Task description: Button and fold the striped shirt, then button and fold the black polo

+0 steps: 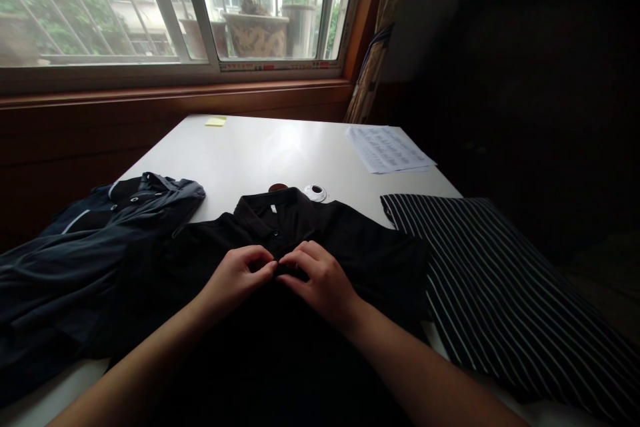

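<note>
A black collared short-sleeved shirt (pixel 360 240) is spread on the white table, its collar toward the window. At the front placket, below a visible button (pixel 275 233), both hands meet. My left hand (pixel 245 270) pinches the shirt's cloth between thumb and fingers. Opposite it, my right hand (pixel 317 277) also pinches the placket, its fingertips almost touching the left ones. Whatever small part lies between the fingertips is too dark to make out. A pale label (pixel 273 209) shows inside the collar.
Dark blue-grey clothing (pixel 155 197) lies left, and a black-and-white striped cloth (pixel 465 260) right. Beyond the collar are a round white object (pixel 315 193) and a brown one (pixel 278 187). Printed papers (pixel 387 149) and a yellow note (pixel 215 121) rest on the white table (pixel 280 147), near a window.
</note>
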`<state>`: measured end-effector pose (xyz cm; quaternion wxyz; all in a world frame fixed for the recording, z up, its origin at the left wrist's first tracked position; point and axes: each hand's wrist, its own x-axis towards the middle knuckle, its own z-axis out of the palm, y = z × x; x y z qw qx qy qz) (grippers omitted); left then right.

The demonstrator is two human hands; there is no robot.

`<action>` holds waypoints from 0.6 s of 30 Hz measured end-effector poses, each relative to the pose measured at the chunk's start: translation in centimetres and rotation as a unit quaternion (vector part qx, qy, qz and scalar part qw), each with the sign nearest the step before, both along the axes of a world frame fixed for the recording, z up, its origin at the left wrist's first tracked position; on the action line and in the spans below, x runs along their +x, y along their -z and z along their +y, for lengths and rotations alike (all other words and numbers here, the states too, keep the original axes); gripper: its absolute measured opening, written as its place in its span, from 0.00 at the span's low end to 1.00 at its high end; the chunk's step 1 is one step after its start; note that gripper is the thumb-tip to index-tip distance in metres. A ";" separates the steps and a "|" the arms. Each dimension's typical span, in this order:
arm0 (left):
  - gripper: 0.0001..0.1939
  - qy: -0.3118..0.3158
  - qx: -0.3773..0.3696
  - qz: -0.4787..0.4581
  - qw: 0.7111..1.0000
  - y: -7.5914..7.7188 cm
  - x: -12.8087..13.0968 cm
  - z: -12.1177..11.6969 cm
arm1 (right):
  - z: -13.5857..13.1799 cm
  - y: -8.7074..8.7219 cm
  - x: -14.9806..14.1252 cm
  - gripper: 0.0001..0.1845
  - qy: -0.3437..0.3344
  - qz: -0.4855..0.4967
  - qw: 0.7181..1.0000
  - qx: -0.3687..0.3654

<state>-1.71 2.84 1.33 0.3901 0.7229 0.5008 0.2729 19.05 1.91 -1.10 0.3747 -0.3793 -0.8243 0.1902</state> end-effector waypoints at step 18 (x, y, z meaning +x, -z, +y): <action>0.16 0.008 -0.061 -0.059 0.996 -0.5 -0.5 0.2 | 0.0 -0.5 0.0 0.06 -0.008 0.074 0.997 0.009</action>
